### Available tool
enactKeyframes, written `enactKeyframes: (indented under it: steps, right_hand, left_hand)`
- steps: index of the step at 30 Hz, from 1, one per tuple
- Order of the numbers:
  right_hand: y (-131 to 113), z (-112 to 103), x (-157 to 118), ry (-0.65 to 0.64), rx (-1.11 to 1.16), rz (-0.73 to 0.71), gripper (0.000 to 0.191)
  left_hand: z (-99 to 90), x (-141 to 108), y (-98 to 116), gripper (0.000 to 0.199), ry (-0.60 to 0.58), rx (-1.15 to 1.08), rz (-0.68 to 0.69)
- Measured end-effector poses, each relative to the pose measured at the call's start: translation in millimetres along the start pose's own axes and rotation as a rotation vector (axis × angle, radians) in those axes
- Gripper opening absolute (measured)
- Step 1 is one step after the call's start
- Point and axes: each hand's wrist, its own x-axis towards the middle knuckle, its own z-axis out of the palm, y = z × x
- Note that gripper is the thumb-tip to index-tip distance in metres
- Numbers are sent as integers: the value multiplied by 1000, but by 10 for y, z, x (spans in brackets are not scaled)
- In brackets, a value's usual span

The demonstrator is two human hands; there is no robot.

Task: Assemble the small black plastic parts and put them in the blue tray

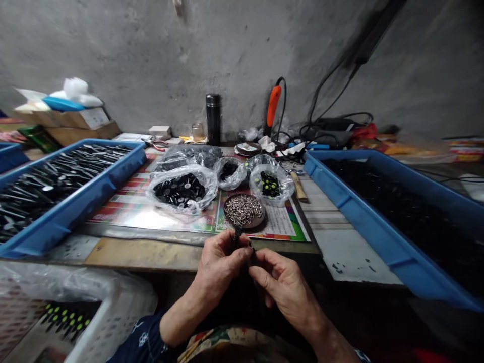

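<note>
Left hand (pixel 221 267): closed around dark tool (pixel 237 237).
Right hand (pixel 282 287): fingers (pixel 264 262) pinched beside it; held item unclear.
Dish (pixel 227 217): metal pins (pixel 244 209), just ahead.

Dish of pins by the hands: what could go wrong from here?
The dark part pinched between the left hand and right hand is held out past the table edge, so a slip could drop it below the table. The dish of pins sits just ahead of the hands; a knock might scatter pins across the printed mat.
</note>
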Motion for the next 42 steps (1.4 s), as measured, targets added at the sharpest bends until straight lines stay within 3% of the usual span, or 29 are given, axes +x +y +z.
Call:
enactKeyframes:
  steps: [9, 16, 24, 32, 42]
  right_hand:
    - [-20, -43, -15, 51, 1, 6, 34]
    - [22, -54, -14, 140, 46, -11, 45]
    - [-50, -31, -31, 140, 71, -37, 45]
    - [-110, -11, -59, 183, 61, -54, 51]
    - [-85, -3, -73, 181, 83, -109, 40]
  left_hand:
    - [-23, -42, -5, 50, -12, -66, -60]
    - [-24, -137, -4, 36, 6, -8, -61]
    - [-11, -194, 12, 37, -5, 93, -10]
    - [54, -228, 6, 33, -1, 24, -33]
    - [88, -182, 15, 31, 5, 30, -35]
